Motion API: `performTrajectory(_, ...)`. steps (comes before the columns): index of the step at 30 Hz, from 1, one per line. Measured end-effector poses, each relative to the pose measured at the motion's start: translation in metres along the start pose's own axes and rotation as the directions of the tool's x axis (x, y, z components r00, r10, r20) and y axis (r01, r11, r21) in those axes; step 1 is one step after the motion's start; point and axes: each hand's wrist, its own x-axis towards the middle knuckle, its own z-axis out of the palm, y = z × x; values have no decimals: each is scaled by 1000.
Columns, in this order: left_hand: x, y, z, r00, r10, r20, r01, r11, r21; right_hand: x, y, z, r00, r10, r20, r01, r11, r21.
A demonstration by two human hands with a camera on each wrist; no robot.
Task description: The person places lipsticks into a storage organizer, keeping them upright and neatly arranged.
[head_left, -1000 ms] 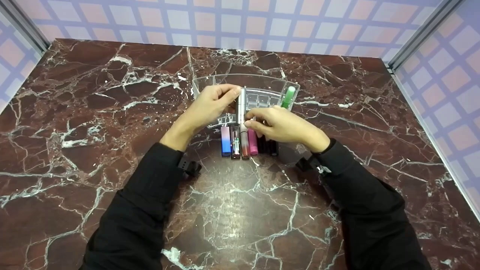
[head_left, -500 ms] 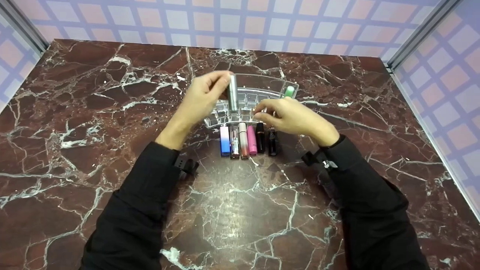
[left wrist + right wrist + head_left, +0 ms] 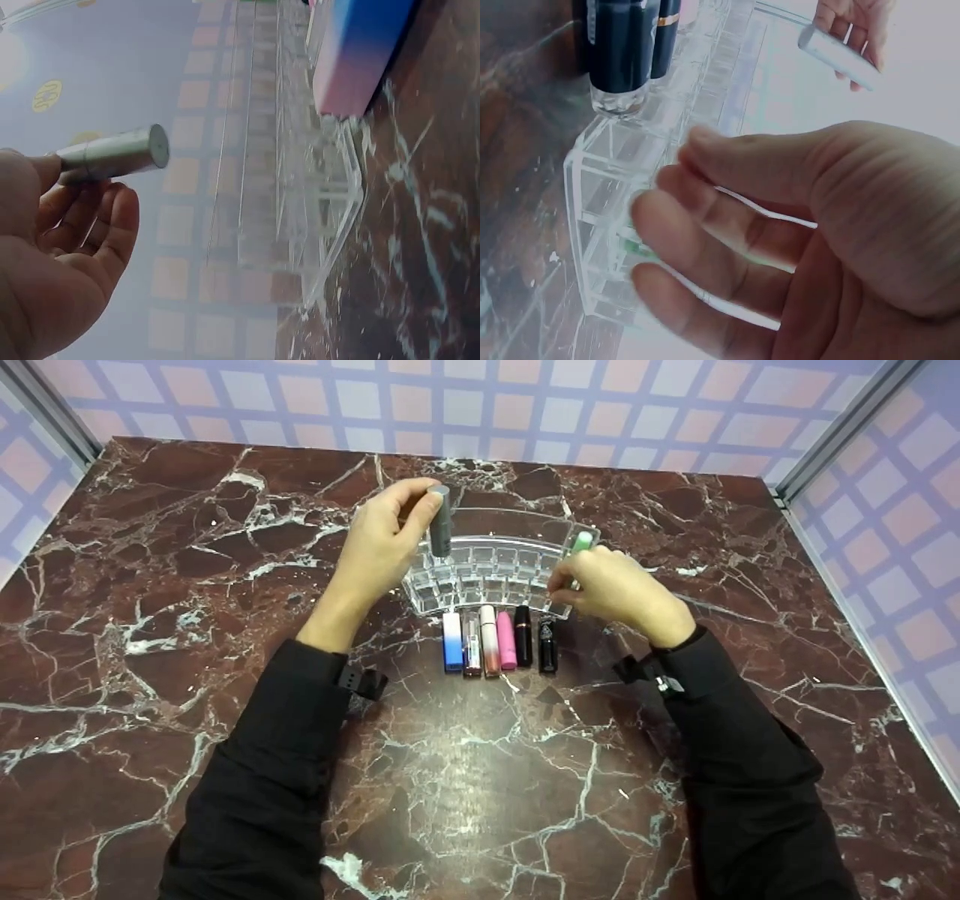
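My left hand [image 3: 384,534] pinches a silver-grey lipstick tube [image 3: 440,521] near its top, upright above the left part of the clear organizer [image 3: 487,540]. In the left wrist view the tube [image 3: 116,155] lies between thumb and fingers, apart from the organizer. My right hand [image 3: 611,589] hovers over the organizer's right end with fingers loosely bent. Nothing is between thumb and fingers in the right wrist view. Beside it, a green tube [image 3: 582,541] stands in the organizer's back right corner, partly hidden by the hand.
A row of lipsticks lies along the organizer's front: a white-and-blue one [image 3: 452,641], a clear-bodied one [image 3: 472,649], a white-to-brown one [image 3: 490,641], a pink one [image 3: 507,640] and two black ones [image 3: 523,637]. Patterned panels [image 3: 480,405] stand behind the marble-look table [image 3: 465,780].
My left hand has carried the silver tube up and left, away from the row of lipsticks. My right hand has come off the tube and moved right, towards the green tube.
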Motion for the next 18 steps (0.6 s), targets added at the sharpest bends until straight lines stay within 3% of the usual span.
performTrajectory(10,0,-10,-6,999,48,-16,-42,964,264,0,0,2,998,43,40,-40,996,-86)
performTrajectory(18,2,-14,-12,998,59,-18,-50,944,325,1,0,4,997,58,45,-55,996,-67)
